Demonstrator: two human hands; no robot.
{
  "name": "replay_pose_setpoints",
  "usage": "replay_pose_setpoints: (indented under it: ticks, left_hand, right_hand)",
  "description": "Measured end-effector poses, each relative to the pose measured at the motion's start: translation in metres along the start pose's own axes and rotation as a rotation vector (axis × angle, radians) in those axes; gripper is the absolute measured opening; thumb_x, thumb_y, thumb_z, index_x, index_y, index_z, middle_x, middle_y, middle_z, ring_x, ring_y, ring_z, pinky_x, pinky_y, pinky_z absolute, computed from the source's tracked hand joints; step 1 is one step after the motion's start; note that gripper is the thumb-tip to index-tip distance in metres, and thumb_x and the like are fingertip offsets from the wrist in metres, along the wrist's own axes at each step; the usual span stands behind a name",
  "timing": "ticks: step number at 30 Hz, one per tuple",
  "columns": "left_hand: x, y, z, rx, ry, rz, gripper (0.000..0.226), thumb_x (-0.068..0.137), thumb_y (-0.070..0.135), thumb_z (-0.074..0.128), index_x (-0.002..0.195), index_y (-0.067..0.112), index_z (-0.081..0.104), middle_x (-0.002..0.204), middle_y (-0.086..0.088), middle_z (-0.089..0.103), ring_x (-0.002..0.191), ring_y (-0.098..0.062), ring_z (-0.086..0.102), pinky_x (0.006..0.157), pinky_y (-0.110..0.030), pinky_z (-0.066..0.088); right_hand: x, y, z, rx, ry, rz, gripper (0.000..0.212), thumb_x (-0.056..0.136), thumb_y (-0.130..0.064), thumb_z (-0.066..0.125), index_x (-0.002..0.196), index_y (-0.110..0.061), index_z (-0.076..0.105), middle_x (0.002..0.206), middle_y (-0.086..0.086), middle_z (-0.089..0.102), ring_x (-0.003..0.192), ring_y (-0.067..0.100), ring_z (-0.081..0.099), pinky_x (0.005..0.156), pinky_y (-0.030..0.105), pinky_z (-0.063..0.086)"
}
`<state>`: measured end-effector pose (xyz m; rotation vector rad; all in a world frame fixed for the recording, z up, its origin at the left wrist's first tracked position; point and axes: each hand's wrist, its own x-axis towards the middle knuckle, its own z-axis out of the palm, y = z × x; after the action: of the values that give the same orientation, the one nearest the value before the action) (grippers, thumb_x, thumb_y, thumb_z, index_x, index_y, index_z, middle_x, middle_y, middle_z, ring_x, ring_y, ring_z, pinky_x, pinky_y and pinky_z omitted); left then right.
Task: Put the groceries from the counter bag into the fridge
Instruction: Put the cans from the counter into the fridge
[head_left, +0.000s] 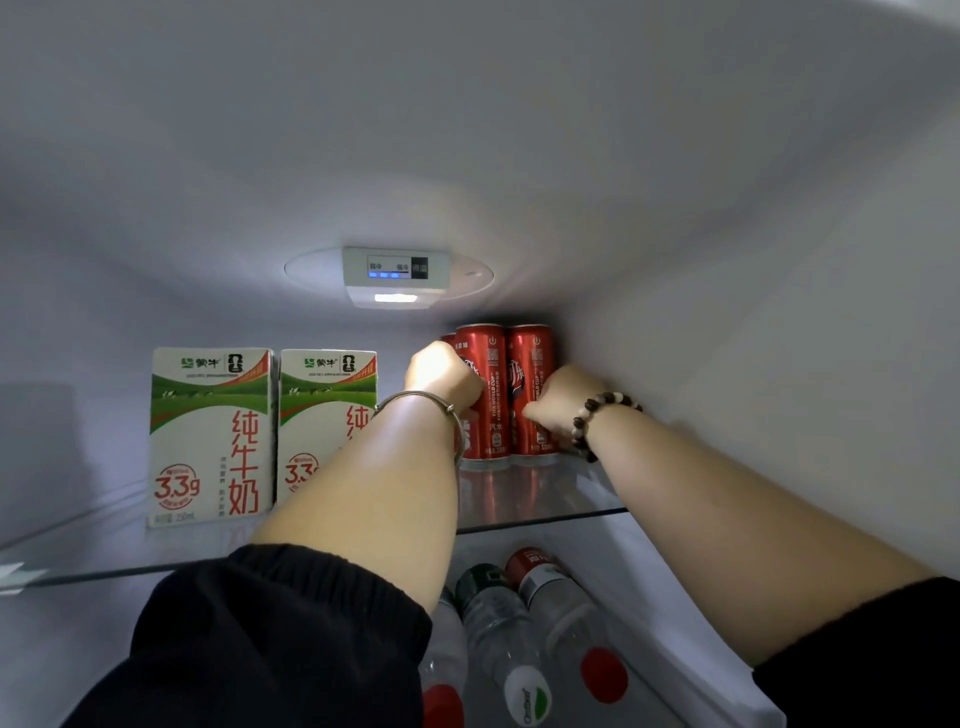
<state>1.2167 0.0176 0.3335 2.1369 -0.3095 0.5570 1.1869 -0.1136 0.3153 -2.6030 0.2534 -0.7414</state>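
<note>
- I'm looking straight into the fridge. Both arms reach over the glass shelf to its far right corner.
- Three red soda cans stand upright there in a tight row, against the right wall.
- Left grip: fingers curled round the left can. The hand hides nearly all of it and I only see a sliver of the top.
- The knuckles of that hand also overlap the left edge of the middle can.
- Right grip: wrapped on the right can from its right side, thumb across the lower front.
- The middle can sits between the two hands, touching or just beside its neighbours. I can't tell which.
- Two milk cartons on the same shelf, left of the cans, upright and side by side: left carton and right carton. The left forearm covers part of the right one.
- Silver bangle on the left wrist, bead bracelet on the right wrist.
- Black sleeves are pushed up on both arms.
- Control panel on the back wall shows blue lights, with the lamp lit just under it.
- Below the glass, three clear bottles lie on their sides, caps toward the near side.
</note>
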Motion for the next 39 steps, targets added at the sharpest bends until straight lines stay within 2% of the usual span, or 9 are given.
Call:
replay_pose_setpoints:
  ticks: [3,14,17,19,22,28,33,36,39]
  left_hand:
    - [0.006,-0.003,0.003,0.034,-0.019,0.022,0.041,0.086,0.019,0.068,0.121,0.005,0.053,0.118,-0.013,0.062,0.105,-0.031,0.063,0.089,-0.039,0.054]
    - [-0.004,0.007,0.005,0.252,-0.094,0.076,0.015,0.09,0.017,0.057,0.101,0.007,0.054,0.109,-0.012,0.064,0.092,-0.028,0.064,0.078,-0.034,0.055]
    - [-0.024,0.017,0.0,0.316,-0.072,0.194,0.009,0.091,0.017,0.051,0.091,0.009,0.054,0.107,-0.012,0.063,0.08,-0.025,0.059,0.068,-0.031,0.05]
    - [-0.039,0.023,-0.008,0.338,-0.062,0.276,0.013,0.091,0.018,0.049,0.079,0.013,0.054,0.104,-0.011,0.064,0.069,-0.021,0.055,0.059,-0.028,0.044]
    - [-0.064,0.027,-0.021,0.397,0.012,0.409,0.017,0.09,0.019,0.045,0.077,0.014,0.055,0.098,-0.009,0.065,0.073,-0.024,0.056,0.064,-0.028,0.04]
    - [-0.132,0.022,-0.042,0.264,0.314,0.805,0.021,0.094,0.02,0.043,0.078,0.016,0.056,0.074,0.001,0.056,0.071,-0.023,0.055,0.054,-0.023,0.031]
    - [-0.168,0.006,-0.032,0.123,0.467,1.029,0.035,0.093,0.026,0.044,0.119,0.006,0.057,0.118,-0.012,0.059,0.108,-0.026,0.056,0.084,-0.03,0.046]
    - [-0.19,0.009,-0.027,0.07,0.479,1.021,0.048,0.094,0.032,0.037,0.135,0.007,0.043,0.143,-0.017,0.041,0.132,-0.031,0.036,0.107,-0.037,0.03]
    - [-0.214,0.024,-0.025,0.019,0.516,1.076,0.051,0.096,0.032,0.036,0.141,0.008,0.033,0.151,-0.02,0.027,0.141,-0.034,0.022,0.115,-0.044,0.021]
  right_hand:
    - [-0.002,0.0,0.001,0.024,-0.011,-0.027,0.027,0.093,-0.032,0.05,0.08,-0.009,0.055,0.068,0.002,0.053,0.056,0.014,0.049,0.048,0.024,0.033]
    - [-0.02,-0.007,-0.01,0.025,-0.047,-0.014,0.02,0.091,-0.018,0.046,0.081,-0.006,0.058,0.067,0.004,0.054,0.057,0.016,0.049,0.048,0.022,0.034]
    - [-0.038,-0.011,-0.019,0.058,0.01,-0.018,0.023,0.094,-0.019,0.046,0.101,-0.002,0.06,0.077,0.007,0.058,0.062,0.016,0.05,0.055,0.022,0.037]
    - [-0.053,-0.015,-0.025,0.101,0.099,-0.02,0.022,0.093,-0.02,0.049,0.105,-0.005,0.06,0.099,0.012,0.064,0.077,0.022,0.054,0.067,0.026,0.04]
    - [-0.085,-0.018,-0.031,0.212,0.374,-0.054,0.011,0.089,-0.017,0.051,0.09,-0.009,0.059,0.101,0.013,0.065,0.08,0.025,0.056,0.067,0.028,0.042]
    - [-0.152,-0.013,-0.047,0.324,0.628,-0.1,0.033,0.091,-0.018,0.048,0.122,-0.01,0.053,0.122,0.009,0.059,0.108,0.026,0.055,0.08,0.029,0.042]
    - [-0.203,-0.009,-0.066,0.248,0.755,-0.192,0.041,0.09,-0.018,0.049,0.131,-0.011,0.046,0.129,0.004,0.052,0.12,0.019,0.045,0.09,0.028,0.039]
    - [-0.241,-0.006,-0.083,0.174,0.821,-0.299,0.043,0.09,-0.019,0.05,0.132,-0.01,0.044,0.131,0.004,0.049,0.123,0.018,0.043,0.095,0.025,0.036]
    - [-0.278,-0.001,-0.105,0.009,0.891,-0.417,0.047,0.088,-0.024,0.043,0.131,-0.004,0.045,0.131,0.009,0.051,0.124,0.022,0.043,0.101,0.033,0.04]
